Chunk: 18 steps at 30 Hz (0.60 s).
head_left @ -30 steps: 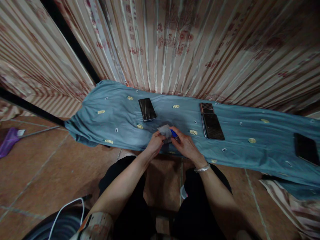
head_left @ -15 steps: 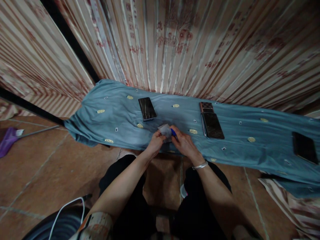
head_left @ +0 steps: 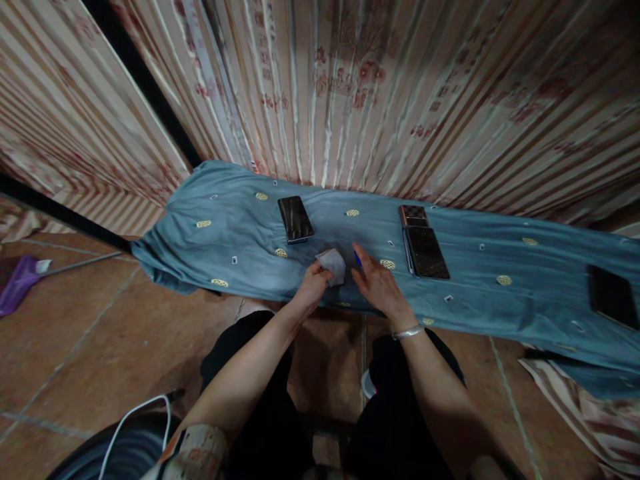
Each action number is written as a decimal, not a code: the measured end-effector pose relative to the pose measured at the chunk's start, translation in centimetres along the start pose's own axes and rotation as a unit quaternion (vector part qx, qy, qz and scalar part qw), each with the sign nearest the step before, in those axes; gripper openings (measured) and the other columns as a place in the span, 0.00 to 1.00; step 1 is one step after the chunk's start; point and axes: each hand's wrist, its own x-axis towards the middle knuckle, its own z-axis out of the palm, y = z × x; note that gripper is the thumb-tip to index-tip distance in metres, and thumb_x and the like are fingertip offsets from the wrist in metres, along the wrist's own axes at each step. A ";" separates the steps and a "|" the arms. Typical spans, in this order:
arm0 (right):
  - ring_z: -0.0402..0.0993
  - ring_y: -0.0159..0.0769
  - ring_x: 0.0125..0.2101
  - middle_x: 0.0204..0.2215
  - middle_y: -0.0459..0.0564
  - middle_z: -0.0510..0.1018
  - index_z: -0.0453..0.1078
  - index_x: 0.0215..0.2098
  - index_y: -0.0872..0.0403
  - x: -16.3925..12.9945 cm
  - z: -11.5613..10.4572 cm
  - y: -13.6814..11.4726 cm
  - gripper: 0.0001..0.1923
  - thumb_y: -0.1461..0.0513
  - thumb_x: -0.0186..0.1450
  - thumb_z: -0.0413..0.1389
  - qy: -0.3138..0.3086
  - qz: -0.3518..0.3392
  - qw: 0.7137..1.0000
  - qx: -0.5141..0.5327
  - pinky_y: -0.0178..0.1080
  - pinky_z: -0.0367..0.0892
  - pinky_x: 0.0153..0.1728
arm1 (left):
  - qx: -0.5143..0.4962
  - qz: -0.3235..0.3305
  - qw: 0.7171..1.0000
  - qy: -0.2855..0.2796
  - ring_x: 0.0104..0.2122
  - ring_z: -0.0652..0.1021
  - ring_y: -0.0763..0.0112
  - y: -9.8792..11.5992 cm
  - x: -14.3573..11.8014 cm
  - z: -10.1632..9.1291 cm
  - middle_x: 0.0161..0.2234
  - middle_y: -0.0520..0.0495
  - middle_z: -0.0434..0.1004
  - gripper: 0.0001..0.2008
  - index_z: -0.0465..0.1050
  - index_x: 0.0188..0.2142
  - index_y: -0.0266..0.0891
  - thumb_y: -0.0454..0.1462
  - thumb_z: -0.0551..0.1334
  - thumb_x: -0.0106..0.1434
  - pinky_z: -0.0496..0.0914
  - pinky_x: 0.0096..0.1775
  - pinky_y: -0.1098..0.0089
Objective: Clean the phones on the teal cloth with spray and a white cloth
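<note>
My left hand is closed on the lower left edge of a small grey cloth-like piece, thumb on top. The piece is flat and roughly square, held over a teal bedsheet-like cloth. A short distance to its right, my right hand points forward and left. A slim blue item shows at its fingers, mostly hidden, too small to name for sure. My right wrist wears a silver bangle. Beyond the left hand lies a dark phone-like slab.
Right of my hands lie a dark slab and a brown checked case. Another dark slab is at the far right. A pleated curtain hangs behind. Dark poles rise at left; a purple dustpan-like thing lies on the floor.
My right hand has drawn away to the right from the grey piece, taking the blue item with it. The left hand stays in place, and more of the grey piece shows.
</note>
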 end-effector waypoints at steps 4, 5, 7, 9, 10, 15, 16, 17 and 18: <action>0.72 0.55 0.50 0.50 0.68 0.74 0.50 0.68 0.64 0.2 -0.4 1.9 0.33 0.65 0.65 0.46 0.002 0.043 0.996 -0.076 0.57 0.68 0.50 | -0.016 -0.029 0.999 0.021 0.26 0.76 0.72 0.0 0.0 0.1 0.25 0.53 0.78 0.16 0.76 0.33 0.37 0.28 0.63 0.41 0.70 0.34 0.70; 0.70 0.57 0.51 0.52 0.70 0.73 0.51 0.67 0.65 0.3 -0.5 2.1 0.33 0.66 0.65 0.46 0.009 0.052 0.995 -0.083 0.58 0.67 0.51 | -0.018 -0.034 0.999 0.023 0.26 0.77 0.71 0.0 0.0 0.1 0.25 0.53 0.78 0.16 0.76 0.33 0.37 0.28 0.63 0.41 0.70 0.33 0.70; 0.65 0.59 0.57 0.57 0.71 0.68 0.55 0.66 0.65 0.4 -0.6 2.2 0.30 0.64 0.66 0.47 0.045 0.063 0.994 -0.072 0.60 0.63 0.54 | -0.020 -0.034 0.999 0.021 0.26 0.77 0.71 0.2 -0.1 0.2 0.25 0.52 0.79 0.15 0.76 0.33 0.36 0.28 0.63 0.41 0.70 0.32 0.70; 0.63 0.55 0.59 0.59 0.68 0.67 0.61 0.62 0.63 0.3 -0.5 1.8 0.26 0.60 0.68 0.46 0.088 0.065 0.994 -0.016 0.58 0.60 0.58 | -0.029 -0.030 0.999 0.015 0.26 0.77 0.72 0.5 -0.3 0.3 0.26 0.52 0.79 0.15 0.76 0.32 0.36 0.28 0.64 0.41 0.70 0.32 0.70; 0.65 0.53 0.58 0.58 0.65 0.70 0.64 0.60 0.60 0.2 -0.4 1.5 0.25 0.58 0.69 0.45 0.101 0.069 0.992 0.029 0.57 0.61 0.58 | -0.035 -0.028 0.999 0.009 0.26 0.77 0.71 0.7 -0.4 0.4 0.26 0.51 0.79 0.15 0.76 0.32 0.36 0.29 0.64 0.40 0.70 0.32 0.70; 0.78 0.45 0.37 0.34 0.52 0.82 0.77 0.37 0.52 0.0 1.1 -0.6 0.24 0.43 0.62 0.53 0.031 0.195 0.910 0.366 0.49 0.74 0.41 | -0.052 -0.022 0.998 -0.030 0.26 0.77 0.69 1.5 -0.6 0.8 0.26 0.49 0.79 0.15 0.76 0.32 0.35 0.33 0.65 0.40 0.70 0.31 0.70; 0.78 0.44 0.35 0.31 0.51 0.82 0.77 0.34 0.52 0.1 1.5 -0.9 0.24 0.41 0.59 0.55 0.018 0.218 0.868 0.447 0.46 0.74 0.39 | -0.047 -0.021 0.998 -0.035 0.25 0.76 0.69 1.5 -0.6 0.8 0.26 0.49 0.79 0.15 0.76 0.32 0.35 0.34 0.65 0.41 0.69 0.30 0.70; 0.77 0.42 0.33 0.30 0.50 0.82 0.77 0.32 0.52 0.1 1.8 -1.2 0.24 0.41 0.56 0.57 0.014 0.230 0.835 0.500 0.44 0.74 0.37 | -0.039 -0.018 0.998 -0.037 0.25 0.76 0.69 1.4 -0.5 0.8 0.26 0.49 0.79 0.15 0.76 0.32 0.35 0.35 0.65 0.41 0.69 0.30 0.70; 0.77 0.40 0.32 0.29 0.49 0.81 0.76 0.31 0.52 0.2 2.2 -1.3 0.24 0.41 0.54 0.59 0.016 0.236 0.818 0.525 0.42 0.73 0.35 | -0.027 -0.013 0.999 -0.035 0.25 0.76 0.70 1.3 -0.3 0.7 0.26 0.49 0.79 0.15 0.76 0.32 0.35 0.35 0.65 0.41 0.69 0.30 0.70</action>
